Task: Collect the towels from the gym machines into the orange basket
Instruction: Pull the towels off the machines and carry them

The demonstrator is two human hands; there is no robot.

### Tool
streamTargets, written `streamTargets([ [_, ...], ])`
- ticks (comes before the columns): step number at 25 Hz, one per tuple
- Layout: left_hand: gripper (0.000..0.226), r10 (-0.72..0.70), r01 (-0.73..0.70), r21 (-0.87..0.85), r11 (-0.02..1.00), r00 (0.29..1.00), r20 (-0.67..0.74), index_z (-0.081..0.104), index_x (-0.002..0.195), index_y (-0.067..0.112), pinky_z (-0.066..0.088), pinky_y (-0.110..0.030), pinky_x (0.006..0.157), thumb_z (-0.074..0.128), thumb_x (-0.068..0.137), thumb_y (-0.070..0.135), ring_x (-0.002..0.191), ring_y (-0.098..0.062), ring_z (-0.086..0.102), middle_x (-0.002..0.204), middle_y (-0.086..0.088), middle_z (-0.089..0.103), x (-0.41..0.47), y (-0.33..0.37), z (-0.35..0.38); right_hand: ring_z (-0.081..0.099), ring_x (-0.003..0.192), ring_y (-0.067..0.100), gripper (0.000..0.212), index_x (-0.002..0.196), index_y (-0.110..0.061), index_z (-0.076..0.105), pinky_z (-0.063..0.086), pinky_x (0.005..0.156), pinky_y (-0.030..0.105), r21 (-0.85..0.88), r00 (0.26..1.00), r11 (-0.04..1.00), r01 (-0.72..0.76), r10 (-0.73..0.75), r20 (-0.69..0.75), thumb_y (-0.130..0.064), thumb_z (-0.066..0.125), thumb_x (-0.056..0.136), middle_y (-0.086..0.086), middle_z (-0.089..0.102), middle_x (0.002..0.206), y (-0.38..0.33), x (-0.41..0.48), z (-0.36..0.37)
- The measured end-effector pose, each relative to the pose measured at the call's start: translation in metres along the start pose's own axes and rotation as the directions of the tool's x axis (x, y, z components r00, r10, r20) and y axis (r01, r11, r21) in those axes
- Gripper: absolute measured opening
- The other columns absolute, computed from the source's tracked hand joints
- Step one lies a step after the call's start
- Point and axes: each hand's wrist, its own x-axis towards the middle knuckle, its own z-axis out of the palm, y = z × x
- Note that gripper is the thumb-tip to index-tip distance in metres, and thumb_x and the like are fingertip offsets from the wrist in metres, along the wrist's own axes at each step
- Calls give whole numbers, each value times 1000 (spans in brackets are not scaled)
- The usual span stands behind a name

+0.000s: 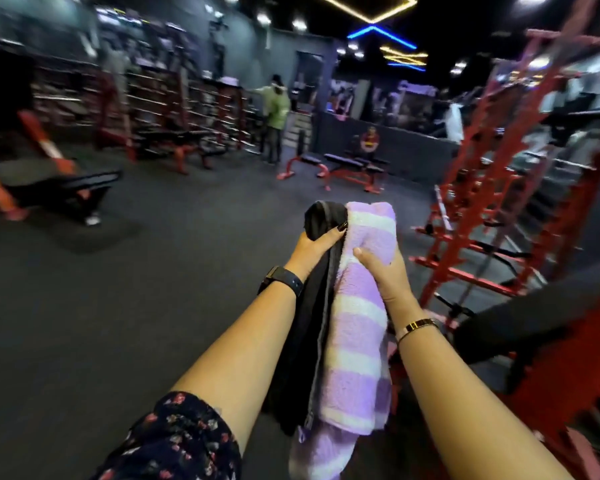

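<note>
Hands carrying two collected towels. Our left hand (314, 245) clenches its fingers (333, 233) on the black towel (305, 327); our right hand (383, 268) grasps the lilac striped towel (355, 341) beside it. Both hang long and could slip loose or snag the red machine frame (471, 216) nearby. We see no orange basket.

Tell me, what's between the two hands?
In the head view, two towels fill the gap: a black towel under the left hand and a purple-and-white striped towel gripped by the right hand.
</note>
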Motion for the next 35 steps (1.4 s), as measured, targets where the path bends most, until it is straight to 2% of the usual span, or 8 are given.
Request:
streamTargets([
  [5, 44, 99, -71, 100, 993, 945, -311, 56, 126, 8, 50, -28, 89, 67, 85, 18, 98, -15, 62, 116, -9, 64, -8, 35, -110, 63, 100, -8, 63, 121, -33, 51, 50, 76, 8, 165, 951, 986, 12, -62, 302, -48, 70, 63, -12, 64, 114, 4, 45, 114],
  [11, 46, 259, -137, 240, 961, 752, -606, 53, 130, 5, 50, -30, 92, 65, 87, 14, 111, -21, 60, 122, -8, 62, -36, 73, -198, 54, 124, 13, 103, 141, -21, 37, 49, 95, 25, 329, 732, 944, -27, -205, 650, -67, 76, 57, 4, 55, 135, -2, 82, 229],
  [14, 56, 323, -125, 324, 938, 656, -682, 53, 130, 9, 50, -39, 98, 72, 80, 25, 116, -24, 60, 128, -12, 62, -52, 84, -230, 53, 127, 19, 105, 141, -22, 37, 45, 106, 45, 352, 608, 934, -65, -243, 756, -63, 81, 55, 7, 54, 137, 0, 96, 276],
  [18, 54, 387, -84, 407, 910, 530, -755, 52, 131, 12, 54, -23, 81, 70, 82, 28, 108, -16, 63, 126, -9, 63, -79, 91, -259, 53, 127, 18, 92, 140, -23, 39, 46, 106, 41, 417, 472, 905, -82, -334, 816, -42, 81, 61, 7, 54, 137, -4, 91, 331],
  [21, 48, 398, -48, 427, 903, 468, -789, 50, 133, 10, 52, -15, 76, 63, 89, 21, 108, -16, 61, 128, -10, 61, -95, 96, -281, 54, 126, 14, 92, 140, -21, 39, 45, 107, 42, 425, 473, 898, -113, -327, 818, -42, 81, 61, 3, 55, 136, -1, 83, 370],
  [26, 64, 447, -55, 469, 881, 419, -790, 51, 132, 8, 51, -14, 79, 74, 75, 27, 104, -7, 62, 124, -5, 63, -108, 111, -333, 60, 118, 14, 87, 134, -24, 47, 48, 104, 45, 410, 477, 894, -180, -285, 831, -44, 82, 57, -1, 63, 126, 4, 82, 448],
  [31, 78, 484, -44, 506, 862, 369, -793, 55, 128, 10, 50, -23, 89, 80, 58, 35, 111, -11, 62, 123, -3, 65, -102, 129, -409, 60, 118, 15, 80, 129, -29, 52, 48, 103, 46, 424, 460, 890, -170, -309, 832, -48, 83, 58, -3, 64, 125, 11, 100, 544],
  [35, 54, 498, -59, 510, 858, 340, -798, 55, 127, 7, 53, -16, 85, 75, 77, 13, 108, -12, 62, 121, -5, 64, -90, 161, -512, 58, 118, 14, 69, 124, -28, 54, 47, 104, 42, 462, 497, 876, -143, -340, 799, -40, 80, 61, -5, 63, 123, 0, 123, 653],
])
